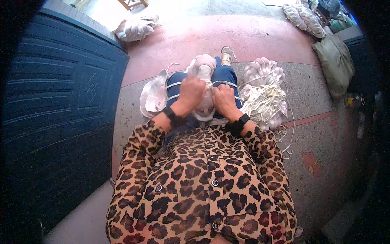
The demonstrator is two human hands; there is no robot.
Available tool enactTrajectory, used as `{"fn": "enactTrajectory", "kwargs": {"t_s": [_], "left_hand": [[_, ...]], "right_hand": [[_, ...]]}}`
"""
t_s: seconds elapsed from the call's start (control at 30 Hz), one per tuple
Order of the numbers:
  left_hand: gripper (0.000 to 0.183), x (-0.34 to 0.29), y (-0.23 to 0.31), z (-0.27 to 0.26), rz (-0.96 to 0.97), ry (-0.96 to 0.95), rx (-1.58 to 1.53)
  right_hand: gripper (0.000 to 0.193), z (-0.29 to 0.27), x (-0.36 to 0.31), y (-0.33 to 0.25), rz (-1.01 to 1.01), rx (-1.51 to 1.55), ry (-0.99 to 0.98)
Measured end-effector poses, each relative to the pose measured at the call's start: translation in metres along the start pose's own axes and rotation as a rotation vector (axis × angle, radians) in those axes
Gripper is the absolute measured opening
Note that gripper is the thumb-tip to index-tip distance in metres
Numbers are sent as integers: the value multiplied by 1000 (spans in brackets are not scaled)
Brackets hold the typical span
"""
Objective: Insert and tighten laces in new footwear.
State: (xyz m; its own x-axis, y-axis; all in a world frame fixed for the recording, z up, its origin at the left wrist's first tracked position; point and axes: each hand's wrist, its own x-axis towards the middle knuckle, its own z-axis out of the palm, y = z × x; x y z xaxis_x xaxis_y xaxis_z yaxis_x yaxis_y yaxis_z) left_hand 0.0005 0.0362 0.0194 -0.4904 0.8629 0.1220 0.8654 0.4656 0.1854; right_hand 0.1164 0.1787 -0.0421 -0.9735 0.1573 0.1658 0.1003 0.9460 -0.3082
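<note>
Between my thighs lies a white and pale pink shoe upper (203,67), with cross rows of lacing down its middle. A white shoelace (226,83) runs out over both blue-trousered legs in loose loops. My left hand (192,92), slightly blurred, is closed at the upper's left edge, seemingly on the lace. My right hand (224,99) is closed at the right edge with its fingertips pinched on the lace. The exact grip is hidden under the fingers of both hands.
More white uppers (154,95) lie at my left. On my right a stack of pink-white uppers (264,71) carries a tangled heap of white laces (264,103). A dark blue door (65,89) stands at the left. Bundles (136,28) and a pale sack (334,61) lie farther off.
</note>
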Motion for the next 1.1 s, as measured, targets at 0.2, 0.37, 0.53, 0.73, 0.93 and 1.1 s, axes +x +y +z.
{"fn": "enactTrajectory", "kwargs": {"t_s": [0.2,0.37,0.53,0.73,0.93,1.1], "left_hand": [[12,25,-11,27,198,-123,-2],[21,30,-32,17,-216,-62,-527],[24,58,-41,-9,-429,-159,-1031],[23,77,-36,-14,-349,-416,-1169],[34,73,-25,34,-2,-422,-609],[18,56,-29,19,-173,-255,-413]], "right_hand": [[14,3,-2,4,-62,147,101],[16,-11,4,-6,-241,-33,68],[9,-18,26,-9,-329,-224,-16],[7,-101,42,-10,-260,492,453],[21,-309,26,30,-275,430,1131],[39,-355,3,49,-163,724,1240]]}}
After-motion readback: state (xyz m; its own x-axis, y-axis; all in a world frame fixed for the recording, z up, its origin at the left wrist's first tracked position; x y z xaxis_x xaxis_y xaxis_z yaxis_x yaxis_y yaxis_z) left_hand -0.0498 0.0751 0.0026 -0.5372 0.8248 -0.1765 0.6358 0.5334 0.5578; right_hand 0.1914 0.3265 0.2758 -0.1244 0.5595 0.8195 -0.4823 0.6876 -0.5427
